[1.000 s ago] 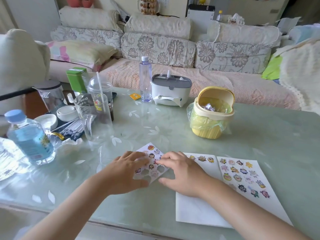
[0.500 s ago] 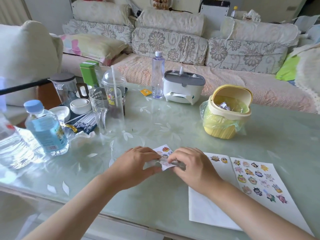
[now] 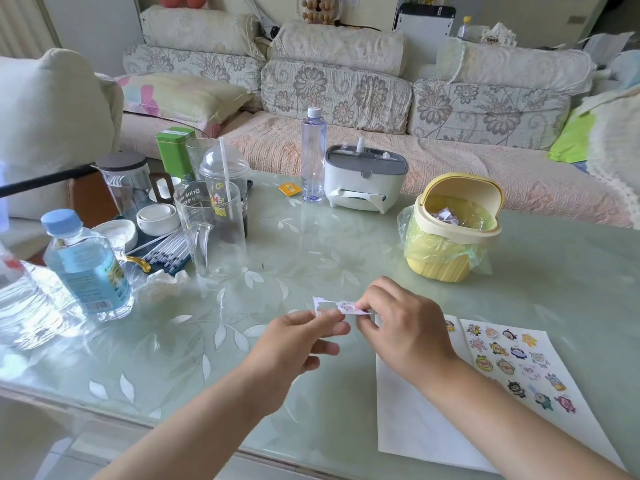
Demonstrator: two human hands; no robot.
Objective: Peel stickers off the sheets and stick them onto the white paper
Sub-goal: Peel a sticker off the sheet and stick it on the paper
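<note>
Two hands: both are holding one small sticker sheet (image 3: 330, 304) up off the table (image 3: 554, 271), above the middle of its near edge.
Left hand (image 3: 298, 344): the thumb and forefinger are pinching the sheet's near edge, and the other fingers are curling loosely below.
Right hand (image 3: 405, 327): the fingertips are pinching the sheet's right end, where a pink sticker is showing.
Sheet in hand: its left end is showing emptied cut-outs.
White paper (image 3: 415, 427): it is lying flat by the table's near edge, right of the middle, and the right forearm is crossing it.
Second sticker sheet (image 3: 512, 365): it is lying against the paper's right side, carrying rows of cartoon figures. Whether it is overlapping the paper cannot be told.
Writing: the clear measuring jug (image 3: 207, 233) toward the left edge is showing "Drink m" in mirrored letters.
Domed cup (image 3: 225, 174): it is standing just behind the jug, and its coloured print is too small to read.
Water bottle (image 3: 86, 268): it is standing near the left near corner, and its blue label is unreadable.
Yellow bin (image 3: 450, 233): it is standing with its lid open, toward the far edge.
</note>
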